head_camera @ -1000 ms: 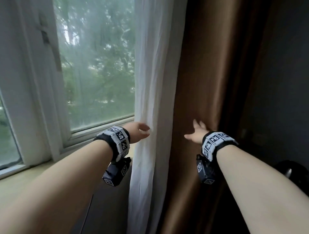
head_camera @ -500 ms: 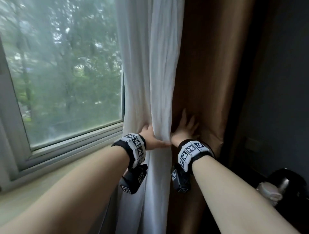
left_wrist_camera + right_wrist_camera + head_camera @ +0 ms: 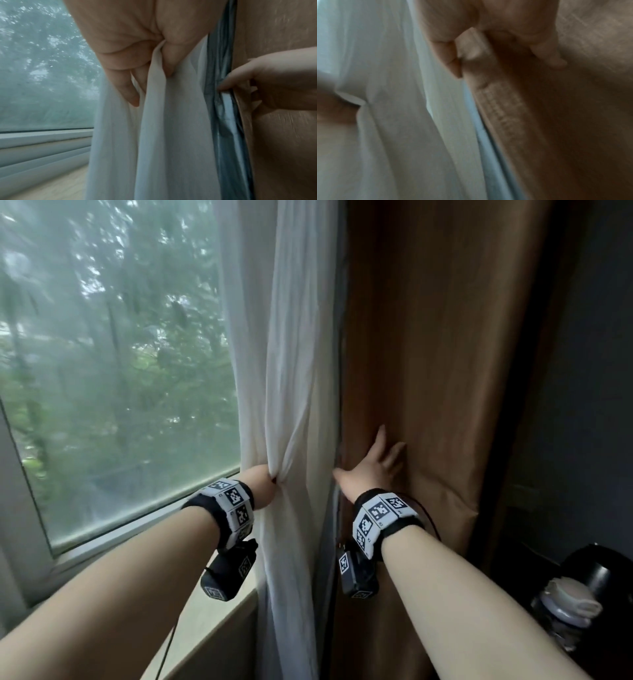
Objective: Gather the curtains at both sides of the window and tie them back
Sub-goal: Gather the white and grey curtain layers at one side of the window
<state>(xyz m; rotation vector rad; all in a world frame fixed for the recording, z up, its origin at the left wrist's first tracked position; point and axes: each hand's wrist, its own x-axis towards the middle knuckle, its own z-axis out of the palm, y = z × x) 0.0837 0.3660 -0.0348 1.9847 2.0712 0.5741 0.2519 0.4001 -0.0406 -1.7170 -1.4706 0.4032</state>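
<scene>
A white sheer curtain (image 3: 291,364) hangs beside a brown curtain (image 3: 431,354) at the window's right side. My left hand (image 3: 264,485) grips a bunch of the sheer at sill height. In the left wrist view its fingers (image 3: 132,93) curl round the white folds (image 3: 168,121). My right hand (image 3: 368,470) lies on the brown curtain's left edge, fingers spread on its front. In the right wrist view the hem (image 3: 476,44) sits pinched between the thumb (image 3: 452,59) and the fingers (image 3: 547,55). A blue-grey lining (image 3: 221,108) shows between the two curtains.
The window pane (image 3: 120,371) and pale sill (image 3: 205,621) fill the left. A dark wall (image 3: 582,371) stands to the right. At the lower right are a bottle with a white cap (image 3: 570,606) and a dark rounded vessel (image 3: 597,568).
The hands, wide apart and open a second ago, came together at the curtains. The left now bunches the sheer; the right has taken the brown curtain's edge.
</scene>
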